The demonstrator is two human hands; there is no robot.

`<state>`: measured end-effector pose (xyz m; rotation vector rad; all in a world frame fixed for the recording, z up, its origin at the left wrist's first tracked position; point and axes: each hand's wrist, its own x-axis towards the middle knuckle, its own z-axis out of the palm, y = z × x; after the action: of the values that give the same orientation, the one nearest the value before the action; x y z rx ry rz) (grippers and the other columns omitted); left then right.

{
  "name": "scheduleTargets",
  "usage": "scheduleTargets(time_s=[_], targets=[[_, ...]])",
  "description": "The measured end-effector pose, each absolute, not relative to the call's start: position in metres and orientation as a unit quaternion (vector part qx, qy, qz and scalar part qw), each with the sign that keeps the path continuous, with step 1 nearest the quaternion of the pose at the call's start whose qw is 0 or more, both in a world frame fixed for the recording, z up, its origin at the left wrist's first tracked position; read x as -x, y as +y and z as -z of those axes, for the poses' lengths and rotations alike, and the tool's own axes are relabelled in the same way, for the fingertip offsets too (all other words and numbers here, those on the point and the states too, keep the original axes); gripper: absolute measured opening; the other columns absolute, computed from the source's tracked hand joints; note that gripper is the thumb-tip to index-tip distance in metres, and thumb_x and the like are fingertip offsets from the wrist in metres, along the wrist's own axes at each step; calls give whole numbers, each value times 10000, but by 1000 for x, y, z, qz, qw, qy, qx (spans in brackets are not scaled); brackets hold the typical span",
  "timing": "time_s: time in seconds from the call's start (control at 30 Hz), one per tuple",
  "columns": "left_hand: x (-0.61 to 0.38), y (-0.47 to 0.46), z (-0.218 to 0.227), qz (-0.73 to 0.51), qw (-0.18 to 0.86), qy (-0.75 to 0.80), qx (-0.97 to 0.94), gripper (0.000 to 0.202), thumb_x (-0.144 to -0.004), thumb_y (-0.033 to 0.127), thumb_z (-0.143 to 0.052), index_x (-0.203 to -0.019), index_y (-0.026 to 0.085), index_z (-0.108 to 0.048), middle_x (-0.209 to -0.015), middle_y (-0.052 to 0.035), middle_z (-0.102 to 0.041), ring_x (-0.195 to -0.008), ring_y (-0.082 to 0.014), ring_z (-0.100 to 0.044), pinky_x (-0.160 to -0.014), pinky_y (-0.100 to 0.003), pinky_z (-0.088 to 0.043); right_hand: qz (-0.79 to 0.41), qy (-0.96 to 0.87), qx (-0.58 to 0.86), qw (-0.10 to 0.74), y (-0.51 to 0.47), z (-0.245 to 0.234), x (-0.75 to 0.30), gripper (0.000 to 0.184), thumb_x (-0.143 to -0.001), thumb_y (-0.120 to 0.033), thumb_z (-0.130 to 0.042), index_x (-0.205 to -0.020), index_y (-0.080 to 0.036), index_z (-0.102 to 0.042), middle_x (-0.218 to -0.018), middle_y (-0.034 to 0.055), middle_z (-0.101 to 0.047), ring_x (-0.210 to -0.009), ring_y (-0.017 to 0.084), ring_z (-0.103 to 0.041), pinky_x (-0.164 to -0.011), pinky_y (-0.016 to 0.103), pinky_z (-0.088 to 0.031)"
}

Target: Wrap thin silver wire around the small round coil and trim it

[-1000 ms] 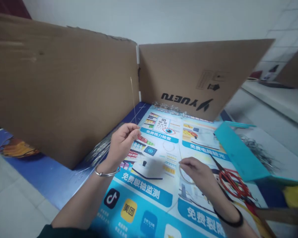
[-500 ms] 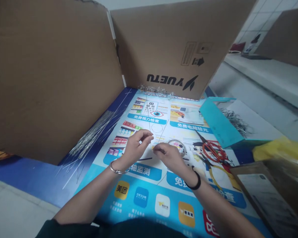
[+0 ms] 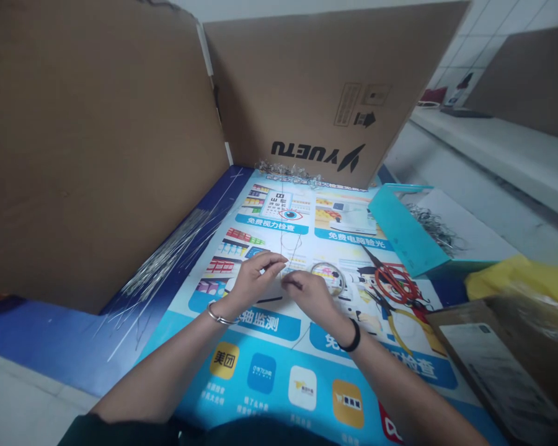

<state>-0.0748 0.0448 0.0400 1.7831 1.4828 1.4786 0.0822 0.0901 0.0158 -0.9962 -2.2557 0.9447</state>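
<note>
My left hand (image 3: 255, 279) pinches a thin metal wire (image 3: 283, 210) that rises from its fingertips and leans away towards the cardboard. My right hand (image 3: 309, 292) sits right beside it, fingers closed in a pinch on a fine thread or wire that trails down towards me. The two pinches almost touch above a printed blue poster (image 3: 270, 322). A small roll of clear tape (image 3: 328, 275) lies just right of my right hand. A silver bangle circles my left wrist and a black band my right.
Cardboard walls (image 3: 97, 136) stand at the left and back. A bundle of straight wires (image 3: 167, 260) lies along the left wall. Red-handled scissors (image 3: 393, 282) and pliers lie to the right, beside a teal box (image 3: 402, 229) of wire pieces and a brown carton (image 3: 506, 365).
My left hand came down from holding the wire upright and my right hand moved in to meet it. The view tilted down. Over the last half second the hands barely moved.
</note>
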Motion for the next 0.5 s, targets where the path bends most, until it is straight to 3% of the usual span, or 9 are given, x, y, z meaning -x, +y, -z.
scheduleTargets(time_s=[0.5], targets=[[72,45,-30,-535,256,513,-621,125,-852,222,-576,-836,184,-694,-855,-42,-711,-823,-162,-648,-792,-277,-497,-362,-814,381,247,89,-15,-80,214,-758,-136,-505,-768,-200,-708,-763,5,-727,-712,149,-655,-646,220,-432]])
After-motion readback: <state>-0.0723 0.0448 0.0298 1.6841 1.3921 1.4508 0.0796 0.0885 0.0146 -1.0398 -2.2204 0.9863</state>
